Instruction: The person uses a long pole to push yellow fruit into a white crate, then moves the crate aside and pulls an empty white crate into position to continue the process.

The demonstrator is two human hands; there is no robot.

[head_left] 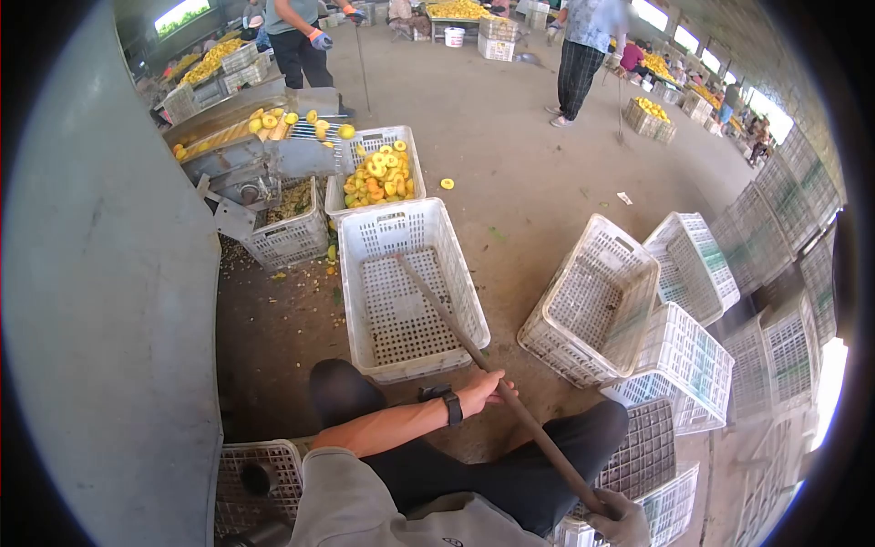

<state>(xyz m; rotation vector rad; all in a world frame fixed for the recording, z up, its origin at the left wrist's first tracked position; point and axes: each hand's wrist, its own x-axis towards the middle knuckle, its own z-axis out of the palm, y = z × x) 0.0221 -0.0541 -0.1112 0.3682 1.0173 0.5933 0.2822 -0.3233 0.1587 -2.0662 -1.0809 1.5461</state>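
A long brown wooden pole (543,443) slants across my lap from lower right up to the left. My left hand (483,392), bare and with a black watch at the wrist, is wrapped round its middle. Near its lower end my right hand (622,521), in a grey glove, is closed on the pole. The far tip reaches inside a white slatted plastic crate (390,314) that stands on the floor before my knees. Just behind that crate, a second crate (420,173) holds yellow-orange cut fruit halves (378,173).
A metal machine (314,159) at left carries fruit down a chute; below it sits a crate of scraps (292,223). A grey metal panel (109,273) walls my left. Several crates (592,301) stand and lean at right. Two people (583,55) (296,41) stand ahead.
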